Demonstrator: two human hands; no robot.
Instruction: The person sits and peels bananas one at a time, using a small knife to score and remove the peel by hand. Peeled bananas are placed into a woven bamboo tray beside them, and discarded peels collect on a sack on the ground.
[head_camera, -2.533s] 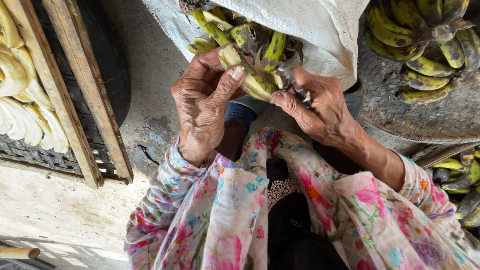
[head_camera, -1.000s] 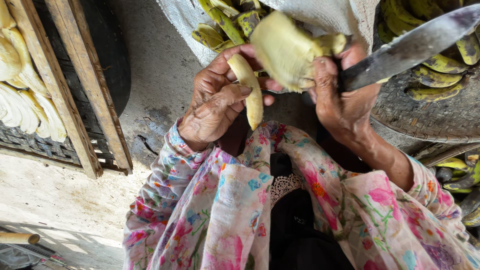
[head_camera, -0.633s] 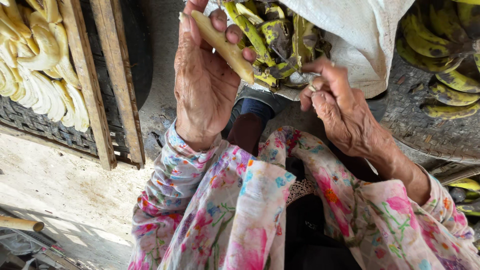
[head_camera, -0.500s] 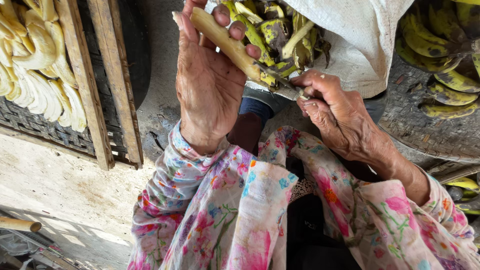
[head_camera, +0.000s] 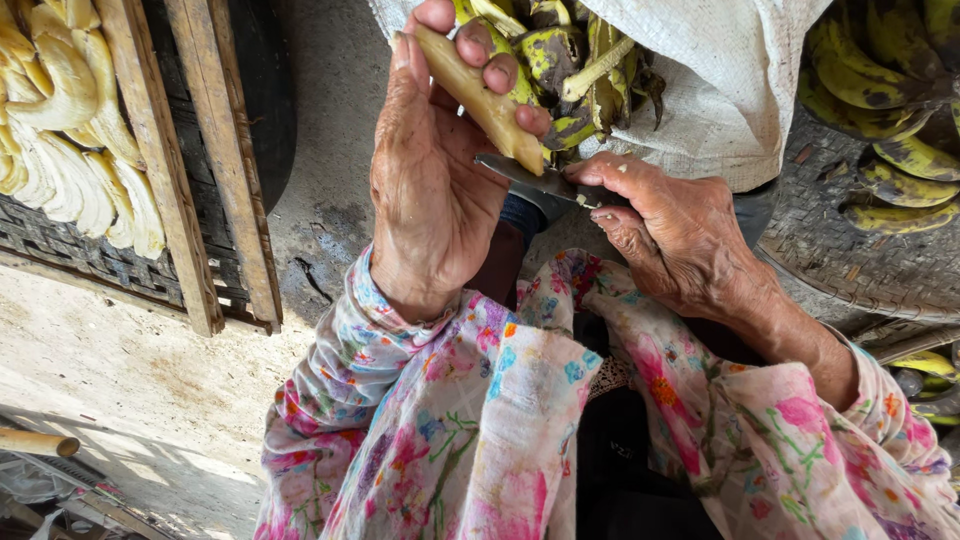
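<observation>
My left hand (head_camera: 432, 170) holds a pale peeled banana (head_camera: 478, 98) upright between thumb and fingers. My right hand (head_camera: 678, 230) grips a knife (head_camera: 525, 180) whose blade points left and touches the banana's lower end. Just behind both hands lies a heap of green-yellow banana peels (head_camera: 570, 60) on a white sack (head_camera: 715, 80). Both arms wear flowered sleeves.
A wooden-framed drying rack (head_camera: 190, 170) at the left holds several peeled bananas (head_camera: 70, 130). A woven tray (head_camera: 870, 270) at the right carries unpeeled green-yellow bananas (head_camera: 880, 90). Concrete floor lies below; a wooden stick (head_camera: 35, 441) sits at the lower left.
A large strip of peel came off and is gone from my hands. My left hand raised the peeled banana, and my right hand brought the knife blade under its lower end.
</observation>
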